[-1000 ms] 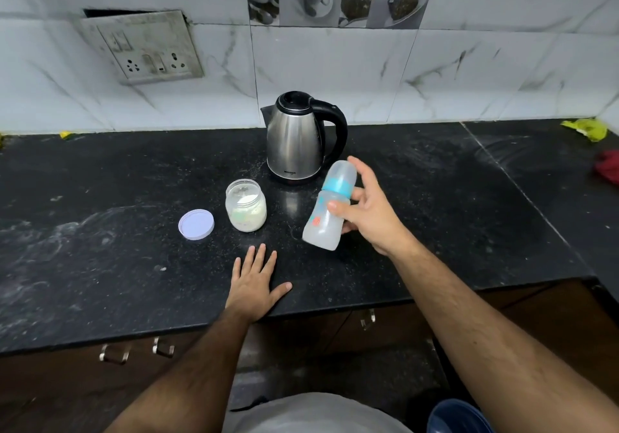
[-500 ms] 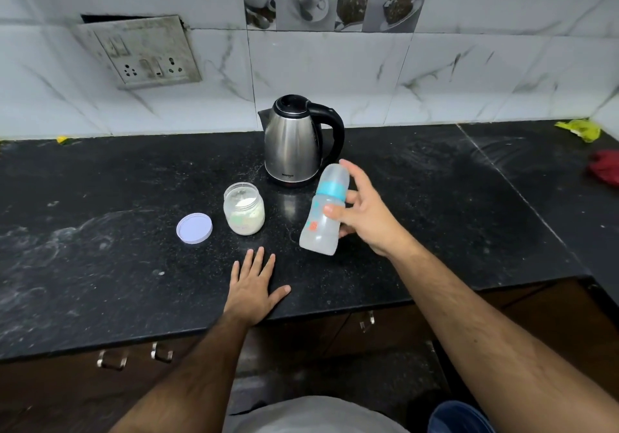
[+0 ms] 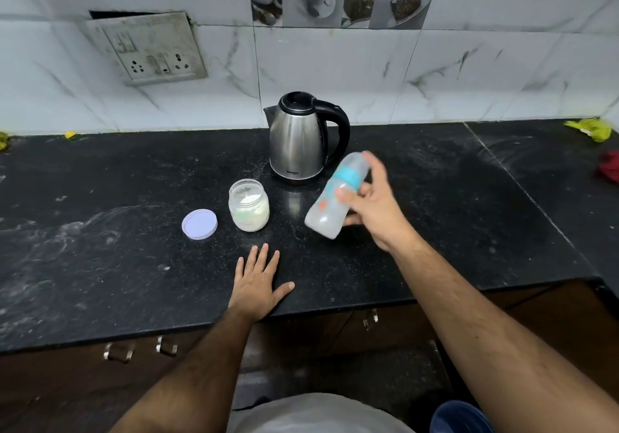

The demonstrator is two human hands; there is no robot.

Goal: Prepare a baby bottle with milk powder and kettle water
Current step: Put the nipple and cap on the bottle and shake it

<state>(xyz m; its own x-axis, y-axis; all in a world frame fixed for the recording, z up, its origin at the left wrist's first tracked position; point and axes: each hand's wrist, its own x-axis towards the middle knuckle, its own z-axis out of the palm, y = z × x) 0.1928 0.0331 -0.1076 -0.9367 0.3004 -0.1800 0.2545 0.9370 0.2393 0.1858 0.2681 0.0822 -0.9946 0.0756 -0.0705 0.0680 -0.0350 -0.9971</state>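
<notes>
shaking looks like the step in hand: the right hand (image 3: 375, 211) grips the capped baby bottle (image 3: 335, 203) tilted in the air just right of the kettle (image 3: 298, 141); the left hand (image 3: 258, 282) rests flat, fingers straight, on the counter (image 3: 100, 231) nearer than the kettle. next probably calls for standing the bottle upright.

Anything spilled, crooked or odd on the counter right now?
White powdery smears dust the black counter left of the open jar. The switch plate on the wall hangs askew, with a gap above it. Nothing else stands out.
</notes>
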